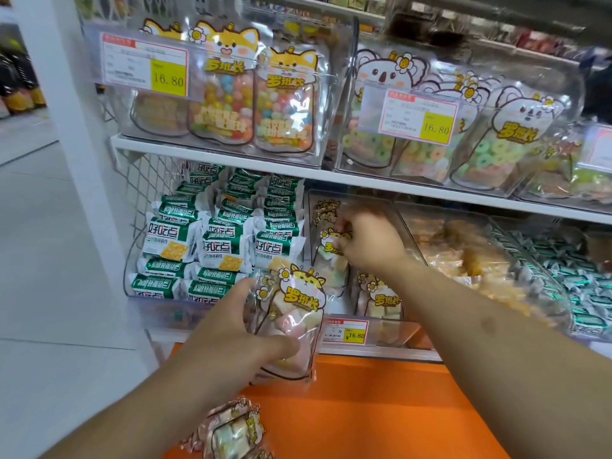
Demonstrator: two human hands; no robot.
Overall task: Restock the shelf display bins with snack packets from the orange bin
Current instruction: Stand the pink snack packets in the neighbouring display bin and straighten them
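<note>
Head view is showing the left hand (231, 329) gripping a marshmallow packet (291, 321) with fingers and thumb curled round it, just above the orange bin (364, 409); the right hand (367, 243) is reaching into the clear display bin (347, 207) on the lower shelf (381, 351), its fingers pinching the top of a packet in the bin (332, 246); more packets (231, 432) are lying in the orange bin; green cracker packs (212, 240) are sitting in the bin just left.
</note>
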